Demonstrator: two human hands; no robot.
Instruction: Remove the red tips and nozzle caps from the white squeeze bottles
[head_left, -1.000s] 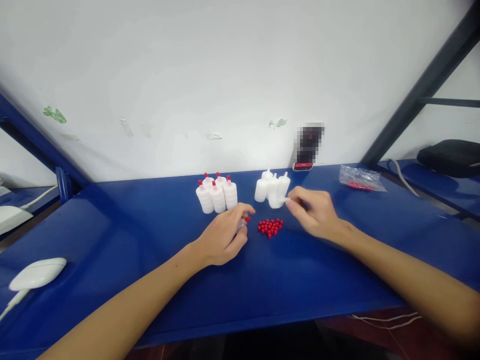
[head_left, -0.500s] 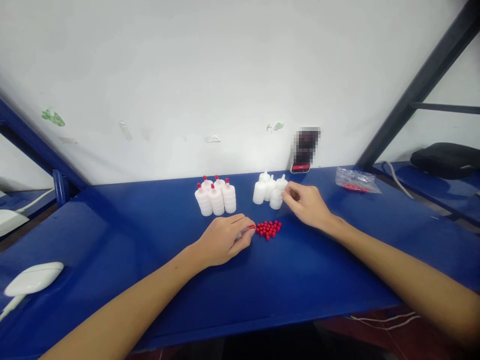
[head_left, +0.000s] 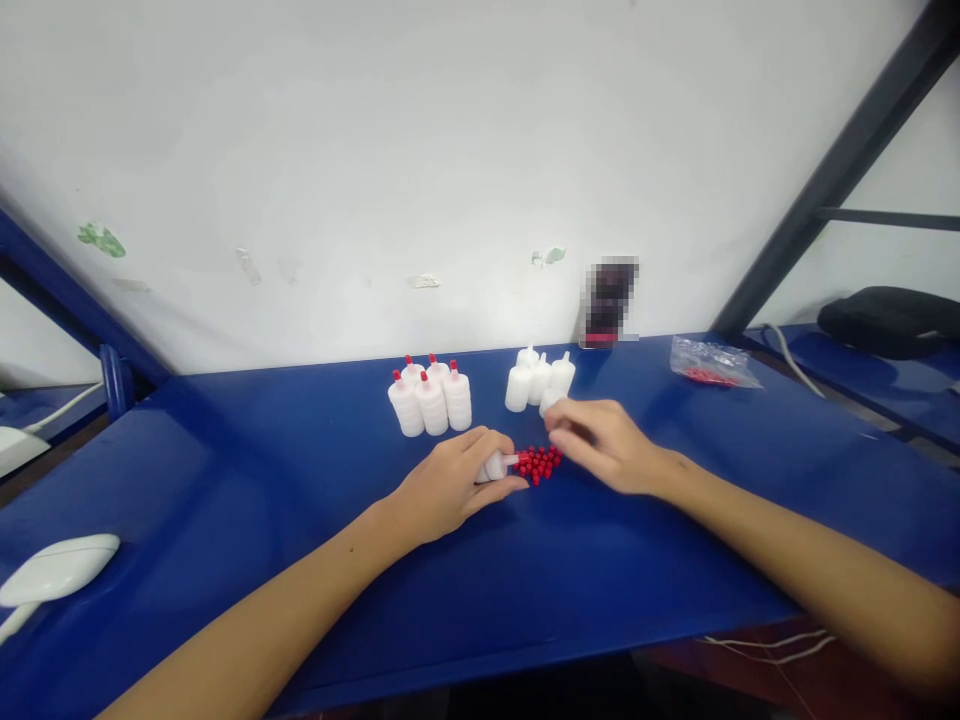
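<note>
My left hand (head_left: pixel 457 480) is wrapped round a small white dropper bottle (head_left: pixel 493 467), tipped on its side with its nozzle pointing right. Red shows at the nozzle's end, right against a cluster of small red caps (head_left: pixel 541 464); whether it is a fitted cap is hard to tell. My right hand (head_left: pixel 600 440) hovers just right of the caps, thumb and forefinger apart, with nothing visible between them. Beyond its fingertips stand several white bottles without red caps (head_left: pixel 539 380). To the left, several bottles with red tips (head_left: pixel 431 405) stand upright together.
A clear plastic bag (head_left: pixel 712 362) with red pieces lies at the back right of the blue table (head_left: pixel 315 590). A phone-like object (head_left: pixel 609 305), blurred out, leans on the wall. At the left edge lies a white device with a cable (head_left: pixel 60 570).
My right hand has drawn back from the uncapped bottles toward the red caps, its fingers parting. My left hand has loosened its thumb, so more of the held bottle shows.
</note>
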